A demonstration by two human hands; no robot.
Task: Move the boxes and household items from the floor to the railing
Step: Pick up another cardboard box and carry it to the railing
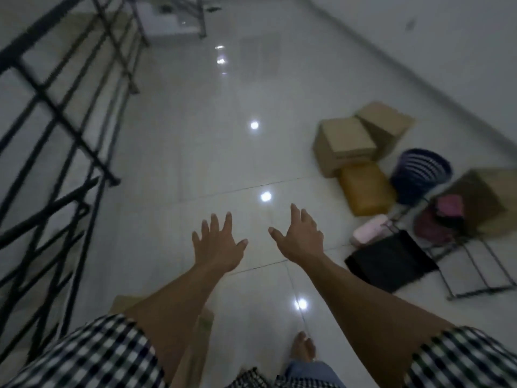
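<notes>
Hovering empty with fingers spread over glossy white tiles (195, 152), the left hand (218, 245) and right hand (300, 239) have blocky cardboard boxes (345, 144) and a ribbed blue basket (421, 175) on the floor to their right, and the black barred railing (56, 121) to their left.

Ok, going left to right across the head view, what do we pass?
Black railing, left hand, right hand, leftmost cardboard box, blue basket, brown box at the far right. The items overlapping these are left out.

Dim, motion-blurred view; lamp glare spots the glossy floor (223, 163).
</notes>
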